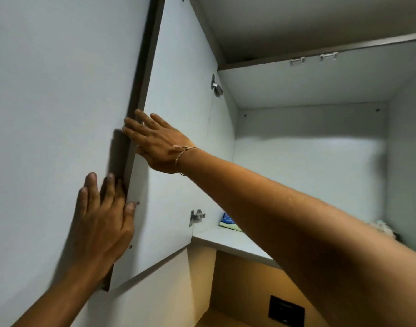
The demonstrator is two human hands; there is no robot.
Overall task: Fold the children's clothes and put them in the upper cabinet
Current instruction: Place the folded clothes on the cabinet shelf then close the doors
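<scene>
The upper cabinet (308,161) stands open above me, white inside. Its left door (178,114) is swung out, and I see its inner face and dark edge. My left hand (103,213) grips the door's free edge low down, fingers on the outer face and thumb on the inner face. My right hand (152,142), with a thin bracelet at the wrist, lies flat on the inner face higher up, its fingertips over the edge. Folded clothes (228,221), blue and light green, lie on the cabinet shelf (226,241) at the left. My right forearm hides much of the shelf.
A white fluffy item (379,226) sits at the shelf's right end. Two hinges (196,217) fix the door to the cabinet side. A neighbouring white door (60,90) fills the left. Below is a lit wooden compartment with a dark panel (286,309).
</scene>
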